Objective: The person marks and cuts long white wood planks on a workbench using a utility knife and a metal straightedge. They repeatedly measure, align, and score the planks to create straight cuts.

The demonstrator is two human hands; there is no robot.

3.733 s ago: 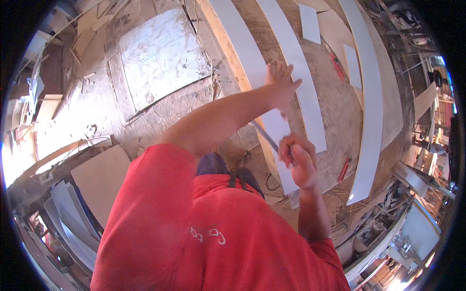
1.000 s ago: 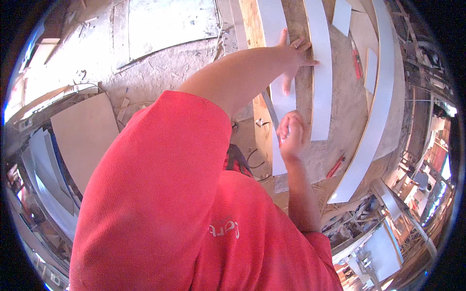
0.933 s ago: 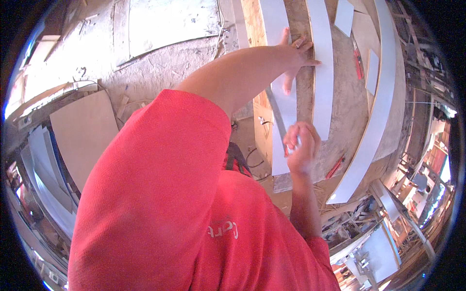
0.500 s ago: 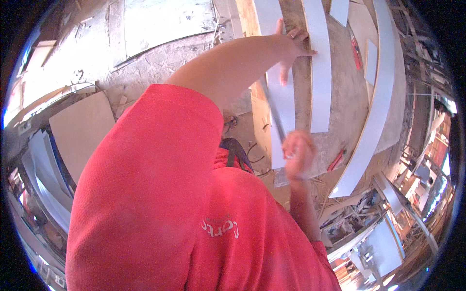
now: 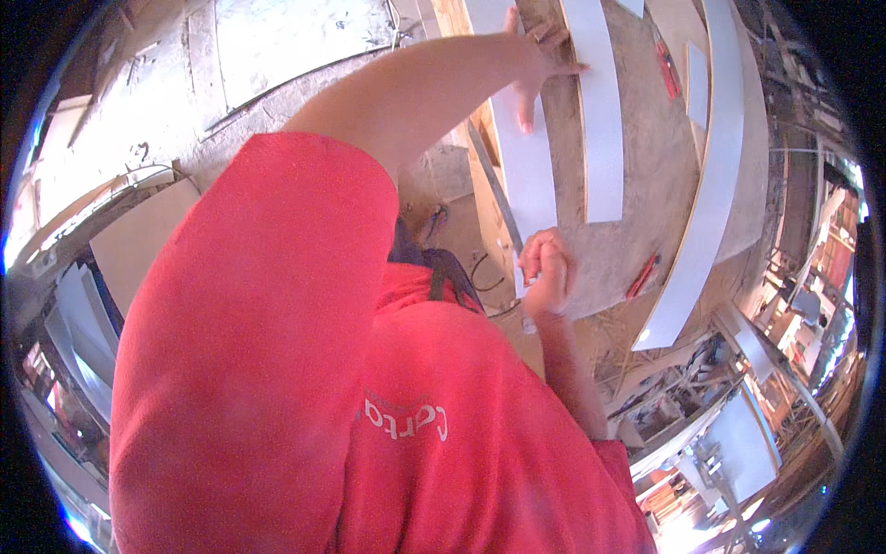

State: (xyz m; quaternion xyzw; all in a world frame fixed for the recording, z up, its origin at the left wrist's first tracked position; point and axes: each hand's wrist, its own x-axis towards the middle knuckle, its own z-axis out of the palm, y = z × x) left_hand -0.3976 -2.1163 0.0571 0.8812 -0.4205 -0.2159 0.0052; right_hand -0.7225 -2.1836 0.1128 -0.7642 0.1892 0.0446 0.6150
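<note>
My left hand (image 5: 540, 63) lies with fingers spread across a white-faced strip of board (image 5: 530, 171), and one finger reaches onto a second white strip (image 5: 604, 138) beside it. Lower down, my right hand (image 5: 547, 268) is closed round the near end of a long, narrow, grey metal file (image 5: 496, 189). The file runs along the left edge of the first strip, its far end pointing away from me. My right fingers hide its grip. Bare wood shows on the board (image 5: 486, 198) under that edge.
A long white strip (image 5: 715, 212) lies to the right. Two red-handled tools, one far (image 5: 666, 69) and one nearer (image 5: 643, 276), rest on the worn work surface. A dark cable (image 5: 484, 277) curls below the left edge. Sheet panels (image 5: 148, 235) stand at the left.
The whole view has shifted, so things sit a little higher. My right hand and the file have moved slightly left against the strip, and the hand is less blurred. My left hand stays spread in place.
</note>
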